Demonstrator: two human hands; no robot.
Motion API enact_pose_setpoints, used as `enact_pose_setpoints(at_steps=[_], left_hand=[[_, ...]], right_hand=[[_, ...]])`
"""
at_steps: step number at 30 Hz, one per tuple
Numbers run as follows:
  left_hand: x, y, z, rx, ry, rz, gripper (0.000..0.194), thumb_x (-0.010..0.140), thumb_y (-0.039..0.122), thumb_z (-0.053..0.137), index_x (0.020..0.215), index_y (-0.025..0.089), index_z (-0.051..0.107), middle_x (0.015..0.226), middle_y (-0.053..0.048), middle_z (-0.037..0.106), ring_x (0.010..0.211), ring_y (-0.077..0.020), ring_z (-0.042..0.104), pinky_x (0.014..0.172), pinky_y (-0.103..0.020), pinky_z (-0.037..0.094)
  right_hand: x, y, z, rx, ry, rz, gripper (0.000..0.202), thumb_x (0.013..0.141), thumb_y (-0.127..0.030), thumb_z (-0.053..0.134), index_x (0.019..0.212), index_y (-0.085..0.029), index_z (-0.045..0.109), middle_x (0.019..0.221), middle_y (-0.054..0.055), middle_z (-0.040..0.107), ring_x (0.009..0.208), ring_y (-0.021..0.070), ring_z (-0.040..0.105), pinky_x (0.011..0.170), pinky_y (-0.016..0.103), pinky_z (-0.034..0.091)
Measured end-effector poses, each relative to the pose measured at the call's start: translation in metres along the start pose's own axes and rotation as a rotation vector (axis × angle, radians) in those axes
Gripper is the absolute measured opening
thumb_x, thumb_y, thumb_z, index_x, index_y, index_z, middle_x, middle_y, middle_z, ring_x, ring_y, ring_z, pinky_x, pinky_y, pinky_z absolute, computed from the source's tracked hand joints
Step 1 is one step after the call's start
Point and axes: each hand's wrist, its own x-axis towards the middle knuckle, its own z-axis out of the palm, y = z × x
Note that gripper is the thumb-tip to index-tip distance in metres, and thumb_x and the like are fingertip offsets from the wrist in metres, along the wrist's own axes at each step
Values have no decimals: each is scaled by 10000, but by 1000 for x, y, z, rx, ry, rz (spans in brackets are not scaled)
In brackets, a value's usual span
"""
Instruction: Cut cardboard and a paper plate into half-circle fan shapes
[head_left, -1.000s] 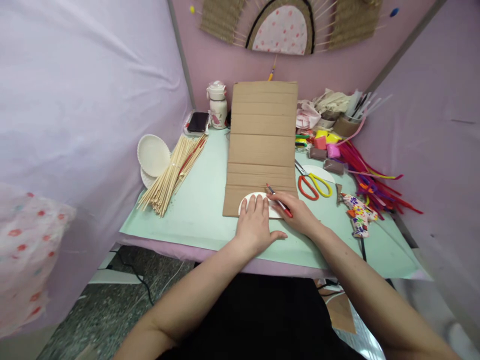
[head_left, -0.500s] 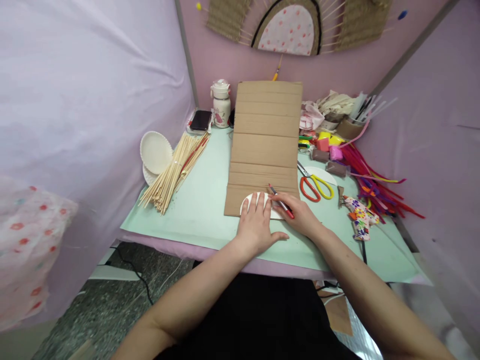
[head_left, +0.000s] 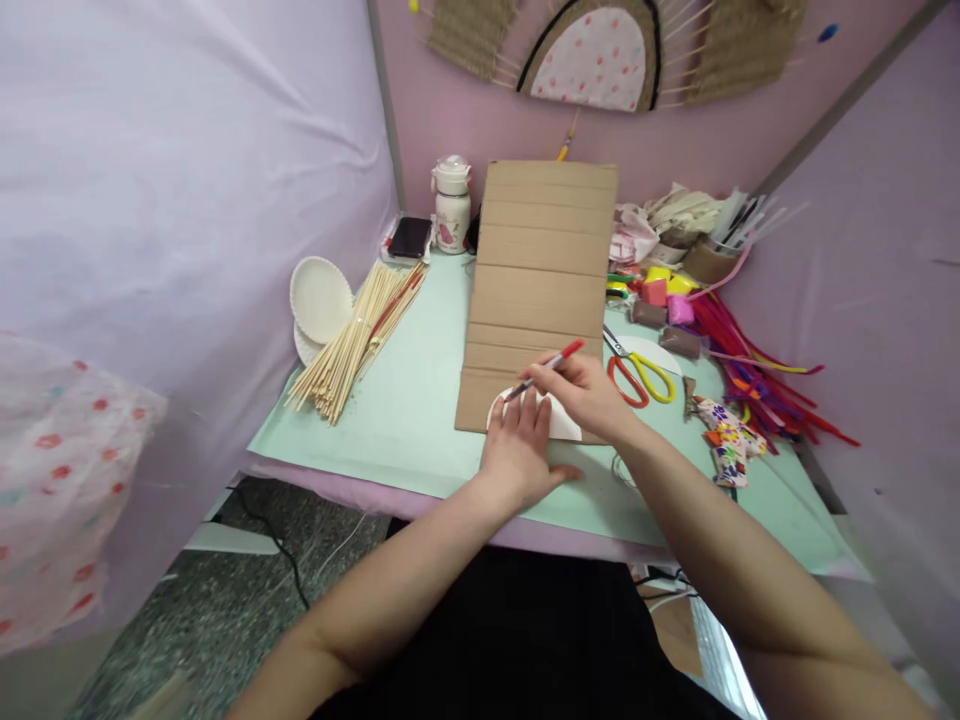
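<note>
My left hand [head_left: 520, 450] lies flat with fingers spread, pressing a white half-round piece [head_left: 564, 420] onto the near end of a cardboard sheet [head_left: 544, 260]. In my right hand [head_left: 581, 392] is a pen [head_left: 555, 361] with a red end, gripped between thumb and fingers. Its dark tip points down and left, at the curved upper edge of the white piece, just above my left fingertips. The fingers of my left hand cover part of the white piece.
Scissors [head_left: 643, 374] with red and yellow handles lie right of the cardboard. Wooden sticks [head_left: 352, 340] and white paper plates [head_left: 321, 300] are at the left. A bottle [head_left: 452, 207] and phone [head_left: 409, 238] stand behind; pipe cleaners [head_left: 757, 380] and a glue gun [head_left: 729, 440] lie right.
My right hand has moved up and left, bringing the pen from the white piece's right side to its top-left edge; the pen's red end now points up. My left hand stays pressed down.
</note>
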Motion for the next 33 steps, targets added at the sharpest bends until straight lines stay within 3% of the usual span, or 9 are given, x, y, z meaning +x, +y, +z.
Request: enact_pose_setpoints(at_steps=[5,10,20,33], left_hand=[[1,2,-1,1,-21,-44,1054,722,759,530,1484,72,289,1568,-215,242,1456,-381,126,1172,-538,117],[1,2,1,23,-31,-49,1078,716,767,529,1485,49,292,1563,-219,255,1462,-413,29,1181,-543,38],[0,1,1,19,-25,-49,1041,718,748,543,1485,84,313,1555,-200,292,1441,-447,123,1163,-586,68],[-1,2,-5,37,-41,-50,1046,726,738,547,1489,67,297,1560,-223,263,1442,-446,120,1162,-581,50]], right_hand=[[19,-7,26,30,-264,74,242,904,-348,504,778,-169,608,704,27,682,687,171,672,632,264,505],[26,-3,35,-59,-406,102,285,929,-336,448,733,-174,577,639,26,675,632,176,681,567,251,478],[31,1,40,-192,-422,36,241,912,-285,458,755,-175,603,658,26,703,634,164,664,592,252,483],[36,6,40,-223,-437,-22,258,914,-322,450,766,-170,597,687,29,668,645,164,637,627,261,472]])
